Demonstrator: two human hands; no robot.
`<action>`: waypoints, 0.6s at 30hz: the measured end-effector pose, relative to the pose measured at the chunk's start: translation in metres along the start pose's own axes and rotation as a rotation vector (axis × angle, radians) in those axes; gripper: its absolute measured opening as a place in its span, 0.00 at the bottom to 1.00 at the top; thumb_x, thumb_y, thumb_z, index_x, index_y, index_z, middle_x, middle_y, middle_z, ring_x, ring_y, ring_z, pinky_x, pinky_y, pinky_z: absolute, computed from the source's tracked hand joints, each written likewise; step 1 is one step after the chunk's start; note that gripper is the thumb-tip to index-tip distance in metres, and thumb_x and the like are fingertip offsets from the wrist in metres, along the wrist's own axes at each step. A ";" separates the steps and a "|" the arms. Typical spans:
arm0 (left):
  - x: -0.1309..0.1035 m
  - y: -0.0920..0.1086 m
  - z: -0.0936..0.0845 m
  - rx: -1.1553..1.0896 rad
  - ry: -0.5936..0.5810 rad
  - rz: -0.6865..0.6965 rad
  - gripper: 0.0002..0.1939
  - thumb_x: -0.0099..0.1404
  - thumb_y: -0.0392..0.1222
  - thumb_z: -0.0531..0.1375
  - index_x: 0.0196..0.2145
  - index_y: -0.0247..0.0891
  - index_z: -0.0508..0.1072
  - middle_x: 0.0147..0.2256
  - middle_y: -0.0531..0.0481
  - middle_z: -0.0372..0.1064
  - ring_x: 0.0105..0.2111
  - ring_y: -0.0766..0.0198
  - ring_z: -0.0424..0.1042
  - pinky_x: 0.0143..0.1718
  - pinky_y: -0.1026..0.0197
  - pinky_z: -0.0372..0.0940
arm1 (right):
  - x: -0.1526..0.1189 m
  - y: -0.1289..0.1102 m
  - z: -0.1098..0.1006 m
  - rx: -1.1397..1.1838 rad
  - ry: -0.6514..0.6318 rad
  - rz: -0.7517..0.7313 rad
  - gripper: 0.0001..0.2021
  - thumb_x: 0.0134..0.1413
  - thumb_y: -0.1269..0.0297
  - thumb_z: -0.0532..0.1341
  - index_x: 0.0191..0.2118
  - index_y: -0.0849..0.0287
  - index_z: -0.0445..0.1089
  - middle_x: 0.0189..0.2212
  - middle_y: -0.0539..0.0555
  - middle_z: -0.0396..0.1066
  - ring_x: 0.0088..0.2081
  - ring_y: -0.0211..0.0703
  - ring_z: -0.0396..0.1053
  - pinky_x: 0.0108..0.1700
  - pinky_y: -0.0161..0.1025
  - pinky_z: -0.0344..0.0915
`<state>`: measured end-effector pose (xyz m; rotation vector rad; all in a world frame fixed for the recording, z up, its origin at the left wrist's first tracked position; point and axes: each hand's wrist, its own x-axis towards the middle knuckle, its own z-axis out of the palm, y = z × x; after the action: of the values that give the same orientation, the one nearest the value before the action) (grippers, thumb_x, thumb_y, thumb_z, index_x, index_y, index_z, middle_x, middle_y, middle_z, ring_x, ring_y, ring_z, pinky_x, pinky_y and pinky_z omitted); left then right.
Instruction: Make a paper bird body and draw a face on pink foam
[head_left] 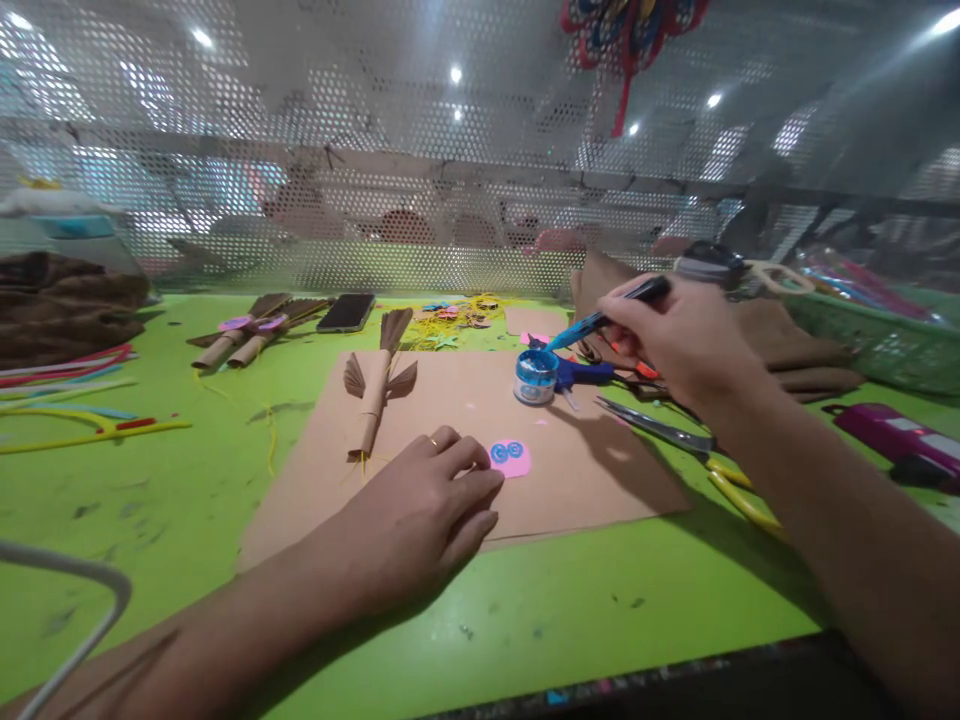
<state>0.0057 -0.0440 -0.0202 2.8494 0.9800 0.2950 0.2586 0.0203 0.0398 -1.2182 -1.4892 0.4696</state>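
Note:
My right hand (675, 325) is closed around a pen-shaped tool (589, 328), black at the top and blue toward its tip. That tip is at the rim of a small glass jar of blue paint (535, 378). On the brown sheet (435, 510) lies my left hand (431, 500), fingers slightly bent and apart, the fingertips at the edge of a pink paper piece (514, 465). Two blue spiral circles mark the pink piece. Left of it rests a rolled brown paper figure (370, 410) with pleated wings and tail.
Two similar paper figures (251, 335) and a phone (346, 312) lie at the back left. Behind the jar is a blue glue gun (585, 372). Scissors (660, 425) with yellow handles lie right. A green basket (885, 340) and colored pipe cleaners (97, 425) flank the table.

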 end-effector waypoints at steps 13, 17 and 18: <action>-0.002 0.001 0.002 -0.023 0.007 -0.036 0.14 0.71 0.42 0.48 0.45 0.39 0.72 0.43 0.45 0.65 0.43 0.55 0.59 0.45 0.50 0.59 | -0.054 0.035 0.001 0.357 -0.329 0.293 0.08 0.54 0.61 0.64 0.30 0.60 0.69 0.18 0.48 0.68 0.19 0.33 0.62 0.20 0.30 0.59; -0.001 0.002 0.001 -0.029 0.018 -0.040 0.14 0.71 0.42 0.48 0.44 0.39 0.72 0.42 0.45 0.65 0.41 0.56 0.60 0.44 0.51 0.59 | -0.057 0.031 0.008 0.321 -0.367 0.331 0.08 0.55 0.61 0.63 0.30 0.59 0.68 0.18 0.48 0.67 0.19 0.33 0.62 0.22 0.31 0.60; -0.001 0.002 0.001 -0.029 0.017 -0.040 0.14 0.71 0.41 0.49 0.44 0.39 0.72 0.42 0.45 0.66 0.41 0.56 0.60 0.44 0.51 0.59 | -0.058 0.029 0.010 0.307 -0.372 0.329 0.08 0.55 0.61 0.63 0.30 0.59 0.68 0.19 0.47 0.68 0.19 0.33 0.62 0.22 0.31 0.60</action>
<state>0.0068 -0.0463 -0.0210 2.8024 1.0257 0.3272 0.2548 -0.0156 -0.0151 -1.1720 -1.4531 1.1551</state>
